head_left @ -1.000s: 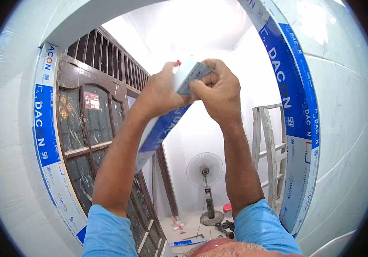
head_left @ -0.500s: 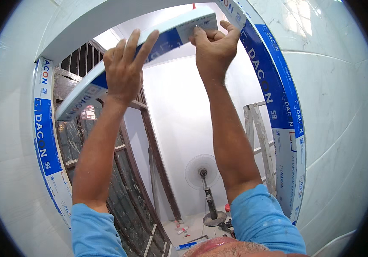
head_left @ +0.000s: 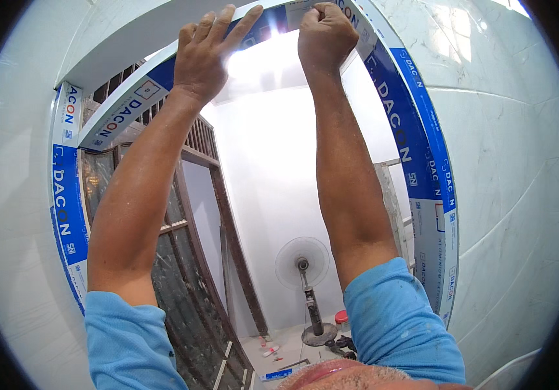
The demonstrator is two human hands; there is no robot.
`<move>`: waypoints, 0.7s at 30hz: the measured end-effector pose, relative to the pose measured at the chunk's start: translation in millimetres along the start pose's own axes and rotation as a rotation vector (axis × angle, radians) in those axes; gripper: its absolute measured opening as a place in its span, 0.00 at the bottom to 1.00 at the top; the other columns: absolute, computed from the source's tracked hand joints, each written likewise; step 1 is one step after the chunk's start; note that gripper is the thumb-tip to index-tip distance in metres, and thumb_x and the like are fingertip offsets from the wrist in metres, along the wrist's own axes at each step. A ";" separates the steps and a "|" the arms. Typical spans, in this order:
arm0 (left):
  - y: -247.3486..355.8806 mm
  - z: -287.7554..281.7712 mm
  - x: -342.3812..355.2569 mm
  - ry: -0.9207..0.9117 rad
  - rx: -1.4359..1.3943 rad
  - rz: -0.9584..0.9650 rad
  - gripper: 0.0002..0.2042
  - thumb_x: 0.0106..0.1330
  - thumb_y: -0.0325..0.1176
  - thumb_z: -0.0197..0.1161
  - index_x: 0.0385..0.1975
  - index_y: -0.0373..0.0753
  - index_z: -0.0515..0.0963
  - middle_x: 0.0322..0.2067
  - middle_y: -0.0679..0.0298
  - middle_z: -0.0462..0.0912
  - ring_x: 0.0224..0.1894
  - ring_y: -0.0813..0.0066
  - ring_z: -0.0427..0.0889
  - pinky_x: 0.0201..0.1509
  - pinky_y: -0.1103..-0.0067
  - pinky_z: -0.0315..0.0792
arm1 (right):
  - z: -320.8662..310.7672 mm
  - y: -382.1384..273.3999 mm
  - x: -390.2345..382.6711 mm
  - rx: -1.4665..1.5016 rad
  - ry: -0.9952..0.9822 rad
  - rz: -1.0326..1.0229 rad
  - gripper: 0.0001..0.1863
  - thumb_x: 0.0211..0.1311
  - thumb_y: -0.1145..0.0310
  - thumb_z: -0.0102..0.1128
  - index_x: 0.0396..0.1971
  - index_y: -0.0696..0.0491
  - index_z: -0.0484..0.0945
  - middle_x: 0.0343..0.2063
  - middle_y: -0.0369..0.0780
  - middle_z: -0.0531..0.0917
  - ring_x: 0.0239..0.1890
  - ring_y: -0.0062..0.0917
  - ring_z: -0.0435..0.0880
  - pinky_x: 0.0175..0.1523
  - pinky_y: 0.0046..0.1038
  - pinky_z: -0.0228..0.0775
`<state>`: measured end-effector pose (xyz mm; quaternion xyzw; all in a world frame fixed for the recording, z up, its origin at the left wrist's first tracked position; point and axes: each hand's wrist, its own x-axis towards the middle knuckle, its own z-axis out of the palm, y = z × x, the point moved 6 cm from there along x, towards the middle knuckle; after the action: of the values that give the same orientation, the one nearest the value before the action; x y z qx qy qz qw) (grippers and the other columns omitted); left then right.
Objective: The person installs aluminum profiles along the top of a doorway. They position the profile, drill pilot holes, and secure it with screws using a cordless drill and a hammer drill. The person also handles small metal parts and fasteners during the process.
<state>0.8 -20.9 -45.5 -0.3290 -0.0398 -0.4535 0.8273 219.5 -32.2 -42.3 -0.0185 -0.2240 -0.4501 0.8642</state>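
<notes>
A long aluminium profile (head_left: 130, 104) in blue-and-white protective film spans the top of the doorway, its left end against the left jamb (head_left: 68, 195). My left hand (head_left: 204, 65) holds it left of its middle, fingers long and spread over its face; the thumb is hidden. Farther right, my right hand (head_left: 327, 40) has its fingers curled in tightly at the profile, close to the right jamb (head_left: 399, 130). Both jambs wear the same film. Above runs the pale underside of the opening (head_left: 143, 39). The hands cover parts of the profile.
Beyond the opening, a dark metal-and-glass grille door (head_left: 182, 273) stands at left. A pedestal fan (head_left: 302, 263) and a red-lidded container (head_left: 342, 316) are on the floor, with scattered small items. A ladder (head_left: 391, 195) leans behind the right jamb. Tiled wall (head_left: 507, 149) flanks the doorway.
Both hands have risen with the profile, which now sits higher, up near the top of the opening. My right fingers have closed from a loose pinch into a tight curl.
</notes>
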 end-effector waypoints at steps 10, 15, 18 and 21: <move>-3.4 2.9 5.2 -0.011 0.040 0.012 0.41 0.66 0.25 0.66 0.79 0.59 0.60 0.65 0.60 0.76 0.65 0.63 0.76 0.68 0.63 0.68 | 13.8 3.1 9.1 -0.051 -0.006 -0.090 0.03 0.61 0.71 0.64 0.31 0.53 0.85 0.29 0.45 0.87 0.35 0.42 0.88 0.44 0.42 0.79; -12.7 -13.9 9.4 0.003 -0.083 -0.032 0.41 0.63 0.17 0.55 0.79 0.53 0.64 0.63 0.54 0.78 0.63 0.54 0.77 0.66 0.59 0.68 | 10.1 -9.1 3.6 0.003 -0.011 -0.047 0.03 0.62 0.71 0.65 0.32 0.53 0.86 0.30 0.46 0.87 0.35 0.42 0.88 0.44 0.42 0.79; 13.9 18.2 35.9 0.099 -0.371 -0.015 0.36 0.66 0.18 0.54 0.77 0.51 0.67 0.64 0.52 0.77 0.63 0.52 0.78 0.67 0.58 0.68 | -11.3 57.5 34.9 -0.126 0.056 -0.130 0.05 0.61 0.71 0.65 0.34 0.53 0.87 0.29 0.46 0.87 0.34 0.40 0.88 0.43 0.40 0.79; -1.4 42.9 16.9 0.278 -0.254 -0.011 0.27 0.72 0.22 0.53 0.71 0.44 0.71 0.63 0.54 0.78 0.64 0.57 0.77 0.70 0.58 0.68 | 8.0 2.9 13.8 0.107 -0.111 -0.201 0.10 0.61 0.65 0.68 0.39 0.51 0.92 0.35 0.39 0.93 0.34 0.29 0.92 0.45 0.30 0.82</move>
<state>19.6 -8.7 -5.2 -0.3649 0.1306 -0.5006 0.7741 225.6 -39.2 -29.0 0.0254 -0.2961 -0.5202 0.8006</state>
